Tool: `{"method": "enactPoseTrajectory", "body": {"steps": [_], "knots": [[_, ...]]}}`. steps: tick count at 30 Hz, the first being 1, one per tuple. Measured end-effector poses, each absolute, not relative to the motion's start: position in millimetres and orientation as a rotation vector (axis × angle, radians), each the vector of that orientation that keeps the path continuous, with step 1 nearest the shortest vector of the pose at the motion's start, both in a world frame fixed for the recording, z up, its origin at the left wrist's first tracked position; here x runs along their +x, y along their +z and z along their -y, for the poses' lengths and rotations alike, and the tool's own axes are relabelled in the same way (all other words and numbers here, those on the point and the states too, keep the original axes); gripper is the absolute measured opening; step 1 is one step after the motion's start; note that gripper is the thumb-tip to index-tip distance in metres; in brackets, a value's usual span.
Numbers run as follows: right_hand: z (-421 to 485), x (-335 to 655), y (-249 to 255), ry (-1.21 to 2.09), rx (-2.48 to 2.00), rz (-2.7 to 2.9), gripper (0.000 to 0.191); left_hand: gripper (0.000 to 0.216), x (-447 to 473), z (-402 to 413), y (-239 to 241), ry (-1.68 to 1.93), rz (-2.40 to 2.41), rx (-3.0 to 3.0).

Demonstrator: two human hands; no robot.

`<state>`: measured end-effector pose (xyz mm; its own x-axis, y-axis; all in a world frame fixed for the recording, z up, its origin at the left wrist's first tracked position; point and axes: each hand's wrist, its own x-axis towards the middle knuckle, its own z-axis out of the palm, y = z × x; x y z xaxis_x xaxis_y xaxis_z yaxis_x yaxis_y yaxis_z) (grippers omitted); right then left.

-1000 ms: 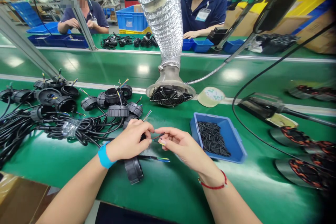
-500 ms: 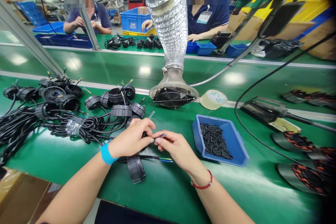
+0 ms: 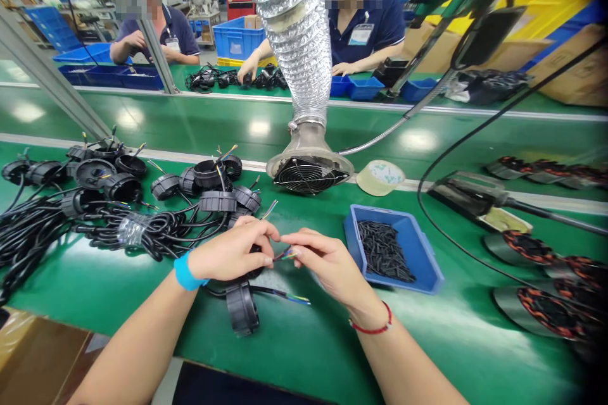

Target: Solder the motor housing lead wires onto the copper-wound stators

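Observation:
My left hand [image 3: 232,253], with a blue wristband, is closed in a pinch on a thin black cable whose coloured wire ends [image 3: 284,255] stick out between the two hands. My right hand [image 3: 327,262], with a red string bracelet, pinches those same wire ends from the other side. The fingertips of both hands nearly touch above the green bench [image 3: 294,342]. Just below the left hand lies a black round cap [image 3: 242,309] on its cable, with another stripped cable end [image 3: 294,297] lying beside it.
A heap of black cables and round caps [image 3: 118,202] fills the left. A blue tray of small black tubes [image 3: 389,250] sits right of my hands. Behind stand a fan-mouthed foil duct [image 3: 306,168], a tape roll [image 3: 380,177] and coil parts [image 3: 541,304]. Two people work across the belt.
My hands have stayed close together with small finger shifts on the wire ends. Across the belt, a person's hand has reached out to the black parts there.

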<state>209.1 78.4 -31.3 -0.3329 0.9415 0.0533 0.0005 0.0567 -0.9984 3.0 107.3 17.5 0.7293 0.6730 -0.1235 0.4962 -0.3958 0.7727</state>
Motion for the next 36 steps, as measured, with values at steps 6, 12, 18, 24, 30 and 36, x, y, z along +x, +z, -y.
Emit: {"method": "enactPoseTrajectory", "body": {"steps": [6, 12, 18, 24, 30, 36], "knots": [[-75.5, 211.3, -23.9, 1.377, -0.922, 1.638, 0.013, 0.02, 1.1, -106.3, 19.9, 0.23, -0.844, 2.07], [-75.3, 196.7, -25.0, 1.237, -0.986, 1.801, 0.016, 0.02, 0.5, -106.5, 21.5, 0.266, -0.864, 2.032], [-81.5, 231.9, -10.9, 1.077, -1.228, 1.691, 0.023, 0.02, -4.8, -101.7, 29.2, 0.236, -0.768, 1.998], [-101.4, 310.6, -23.6, 0.403, -1.975, 1.704, 0.016, 0.013, 1.7, -97.6, 23.8, 0.165, -0.551, 1.979], [-108.2, 318.2, -47.9, 0.47, -2.147, 1.998, 0.033, 0.023, 16.4, -109.0, -10.7, 0.612, -1.282, 2.505], [-112.9, 313.8, -42.9, 0.492, -2.149, 1.987, 0.018, 0.042, 19.7, -110.0, -23.8, 0.357, -1.418, 2.805]]}}
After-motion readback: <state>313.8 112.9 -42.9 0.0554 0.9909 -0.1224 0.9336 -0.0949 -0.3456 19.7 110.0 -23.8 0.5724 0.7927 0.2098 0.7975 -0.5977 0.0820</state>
